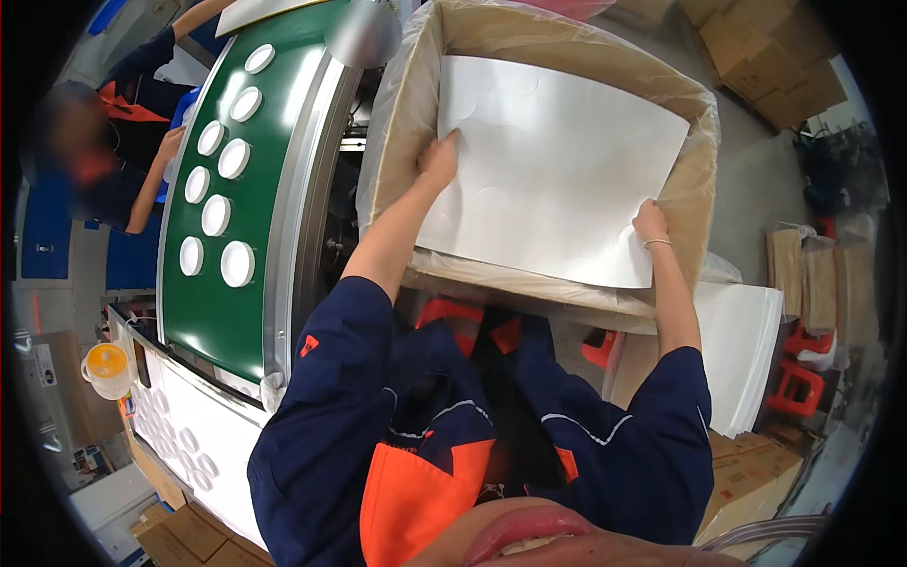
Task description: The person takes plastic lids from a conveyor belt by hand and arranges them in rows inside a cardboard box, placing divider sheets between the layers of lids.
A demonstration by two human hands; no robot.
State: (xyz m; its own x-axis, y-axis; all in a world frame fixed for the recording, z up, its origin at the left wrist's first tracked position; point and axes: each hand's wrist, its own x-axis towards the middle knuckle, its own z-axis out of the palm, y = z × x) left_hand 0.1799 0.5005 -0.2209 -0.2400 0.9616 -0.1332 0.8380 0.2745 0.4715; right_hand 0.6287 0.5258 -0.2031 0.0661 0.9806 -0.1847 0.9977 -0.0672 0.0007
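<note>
A large white sheet [557, 170] lies inside a cardboard box [576, 36] lined with clear plastic film. My left hand [438, 161] is closed on the sheet's left edge, near the box's left wall. On the right edge, toward the near corner, my right hand [651, 223] grips the same sheet; a thin bracelet circles that wrist. The sheet looks slightly bowed, and faint round outlines show near its far left part. Whatever lies beneath it is hidden.
Left of the box runs a green conveyor belt [250, 156] carrying several round white lids [237, 264]. A co-worker's hand [171, 144] is at its far side. More white discs [189, 440] lie on a white table at lower left. White sheets [737, 354] stand stacked at right, near red stools [795, 387].
</note>
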